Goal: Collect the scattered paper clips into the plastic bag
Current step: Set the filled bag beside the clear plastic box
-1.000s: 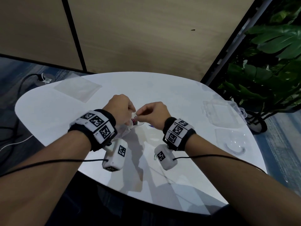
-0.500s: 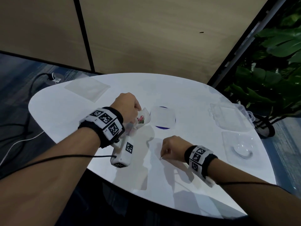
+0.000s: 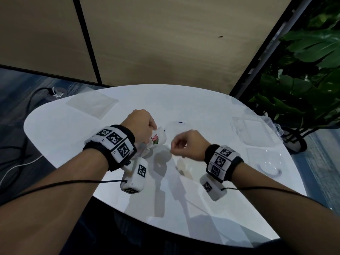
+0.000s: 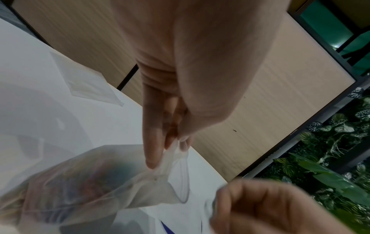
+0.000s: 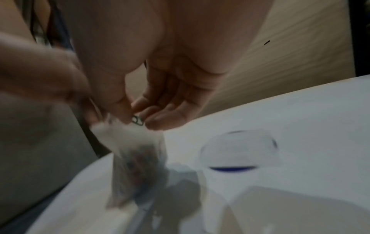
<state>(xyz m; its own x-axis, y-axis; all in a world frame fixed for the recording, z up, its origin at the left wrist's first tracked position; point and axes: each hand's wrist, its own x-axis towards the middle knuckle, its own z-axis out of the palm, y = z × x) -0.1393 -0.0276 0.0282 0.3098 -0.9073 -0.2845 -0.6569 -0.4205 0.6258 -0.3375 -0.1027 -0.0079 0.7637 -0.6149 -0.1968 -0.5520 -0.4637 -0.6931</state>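
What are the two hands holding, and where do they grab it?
Left hand pinches the bag at its mouth edge. Right hand pinches a paper clip by one end.

Left hand [image 3: 142, 124]: grips plastic bag [image 3: 156, 139] holding coloured paper clips [image 3: 155, 139].
Right hand [image 3: 185, 144]: curled beside bag, above white table [image 3: 73, 137].

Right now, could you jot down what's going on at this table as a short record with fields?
Left hand: pinches the plastic bag by its rim
Bag contents: coloured paper clips, count unclear
Right hand: pinches one paper clip beside the bag's mouth
Table: white, rounded
Also there: clear plastic cases, far right
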